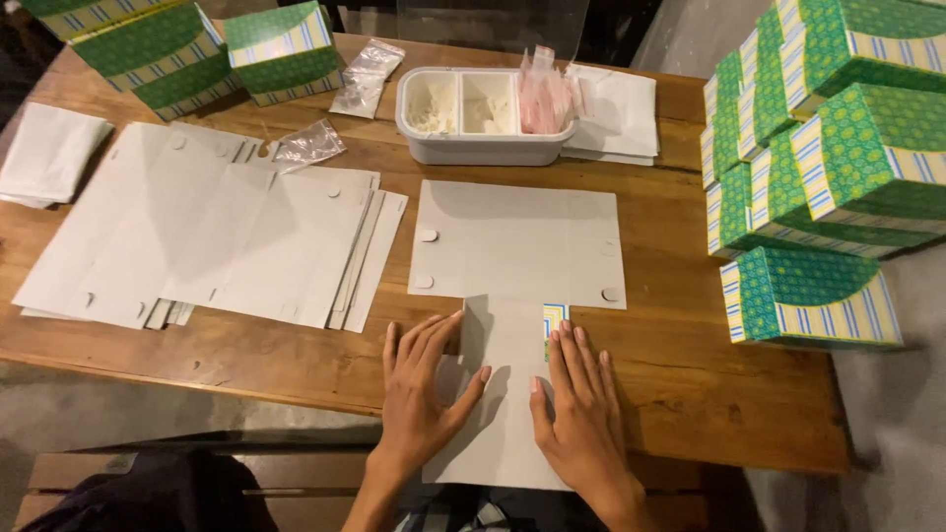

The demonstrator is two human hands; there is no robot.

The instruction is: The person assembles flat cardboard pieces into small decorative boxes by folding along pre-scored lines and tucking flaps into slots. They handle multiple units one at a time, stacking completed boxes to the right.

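A flat grey card blank (512, 296) is laid on the bench (690, 374), printed side down, with only a small turned-over corner (555, 317) of green, blue and yellow pattern showing. The blank is T-shaped: its wide panel lies away from the person and its narrow tongue runs straight back toward the body, so that the long axis points from the chest toward the white tub (485, 116). The near end of the tongue overhangs the bench edge.

Both hands are pressed flat on this tongue. The left hand (422, 394) is laid on its left edge, fingers spread and pointed away from the body, the thumb reaching inward across the card. The right hand (581, 404) is laid on the right edge, its fingertips just short of the patterned corner. Neither grip is closed on anything; both palms are open and down, and the card is held only by pressure. The two hands are set about evenly to either side of the tongue's centre line, so neither is plainly nearer; the patterned corner lies directly ahead of the right fingertips.

A loose stack of further blanks (207, 236) is spread to the left, well apart from the hands. Finished green boxes (828, 177) are piled at the right, and more boxes (197, 49) stand at the far left corner. The tub holds white pieces and pink sachets.
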